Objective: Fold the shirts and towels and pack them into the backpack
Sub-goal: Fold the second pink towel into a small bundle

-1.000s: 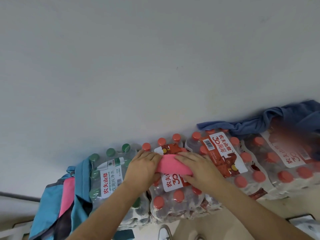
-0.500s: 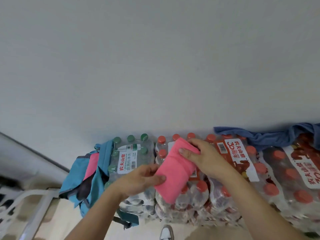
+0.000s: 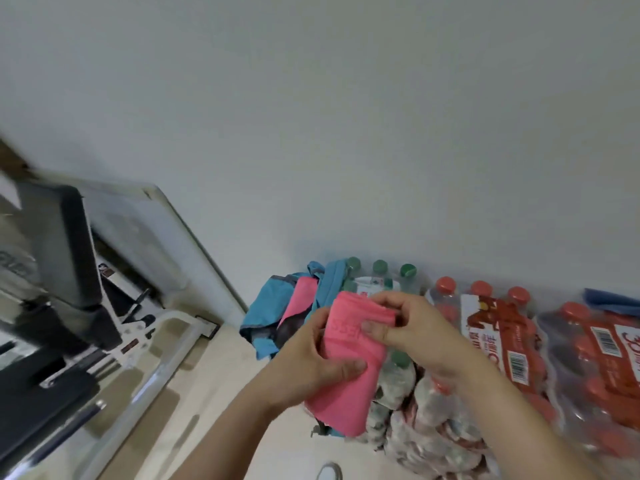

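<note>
The backpack point(image 3: 264, 306) slumps open against the green-capped bottles point(image 3: 380, 268), with pink point(image 3: 302, 295) showing in its mouth; it may be lining or a towel, too blurred to tell. Both hands hold the folded towel point(image 3: 343, 405) in the air just beside it: the left hand point(image 3: 304, 365) grips its middle and the right hand point(image 3: 415, 330) pinches its top edge. Half a second ago it hung over the red-capped packs point(image 3: 502, 327) — now it is nearer the backpack. A blue cloth point(image 3: 609, 299) is cut off at right.

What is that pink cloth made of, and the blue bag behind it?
Pink towel: soft matte fabric, probably microfibre; it droops limply below the left hand, with lettering pressed into it. Blue backpack: thin woven synthetic, perhaps nylon or polyester; it slumps in crumpled folds.
</note>
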The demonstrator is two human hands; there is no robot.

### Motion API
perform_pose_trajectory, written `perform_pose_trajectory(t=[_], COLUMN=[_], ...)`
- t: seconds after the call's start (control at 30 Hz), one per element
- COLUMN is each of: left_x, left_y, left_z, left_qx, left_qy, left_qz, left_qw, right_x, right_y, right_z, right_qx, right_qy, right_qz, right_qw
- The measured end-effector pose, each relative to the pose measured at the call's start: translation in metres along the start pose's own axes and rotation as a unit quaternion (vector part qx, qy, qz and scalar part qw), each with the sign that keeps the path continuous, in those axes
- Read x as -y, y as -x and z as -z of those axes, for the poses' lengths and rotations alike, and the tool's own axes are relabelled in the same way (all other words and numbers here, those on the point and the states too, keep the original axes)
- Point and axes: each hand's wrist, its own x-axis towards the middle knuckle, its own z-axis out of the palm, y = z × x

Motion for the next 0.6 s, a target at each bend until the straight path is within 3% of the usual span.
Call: perform_pose_trajectory(t=[0.2, 0.3, 0.43, 0.53, 0.6], left_x=[0.033, 0.046, 0.061, 0.071, 0.081], left_y=[0.010, -0.007, -0.042, -0.075, -0.099], left_z=[0.094, 0.149, 0.215, 0.232, 0.227], left_qx=[-0.058, -0.076, -0.166, -0.143, -0.106], left_qy=[-0.048, -0.106, 0.003, 0.028, 0.058], left_qz=[-0.025, -0.060, -0.043, -0.029, -0.007], left_qw=[0.997, 0.990, 0.985, 0.989, 0.993], right_x=[-0.026, -0.033, -0.049, -0.059, -0.061], right_y=[-0.066, -0.103, -0.152, -0.169, -0.171], right_z=[-0.081, -0.115, -0.137, -0.138, -0.133], right_qx=[-0.058, -0.075, 0.008, 0.099, 0.116], right_qy=[-0.003, 0.190, 0.543, 0.684, 0.732], right_qz=[-0.073, -0.070, -0.002, -0.071, -0.112], right_qw=[0.996, 0.976, 0.839, 0.719, 0.662])
